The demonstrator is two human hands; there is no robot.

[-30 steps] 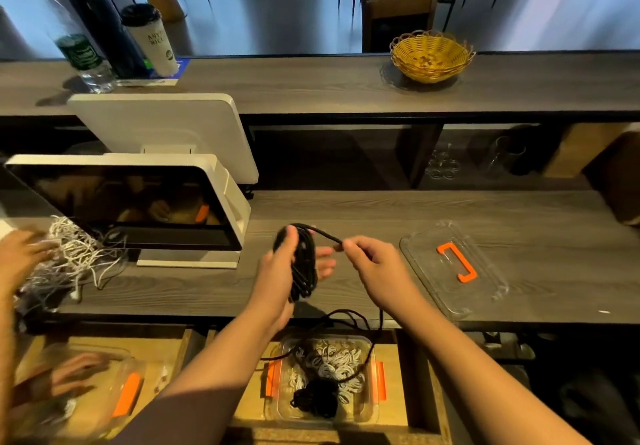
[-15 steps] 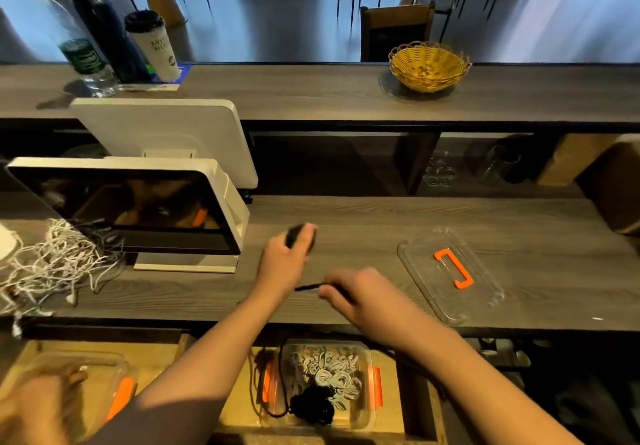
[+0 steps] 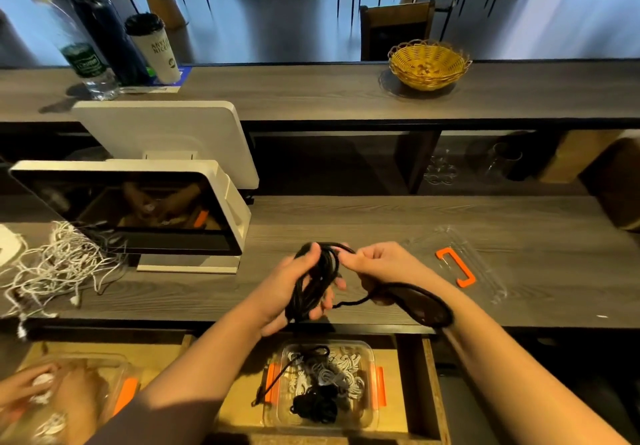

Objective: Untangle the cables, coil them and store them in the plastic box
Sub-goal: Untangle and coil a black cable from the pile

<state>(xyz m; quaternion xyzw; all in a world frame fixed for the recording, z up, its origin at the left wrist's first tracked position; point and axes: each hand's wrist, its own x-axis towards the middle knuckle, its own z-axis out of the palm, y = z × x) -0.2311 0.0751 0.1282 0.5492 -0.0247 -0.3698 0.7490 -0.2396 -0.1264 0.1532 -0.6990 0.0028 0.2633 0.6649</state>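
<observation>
At frame centre your left hand grips the black cable coil; your right hand pinches its free strand. That slack loop by your right wrist could snag and loosen the coil. Half a second ago, your right hand was lower, pulling cable out.

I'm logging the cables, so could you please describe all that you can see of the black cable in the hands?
The black cable is thin, matte and wound into a long bundle of loops. The left hand grips the bundle upright above the counter; the right hand pinches its top strand. A loose loop hangs round the right wrist.
</observation>
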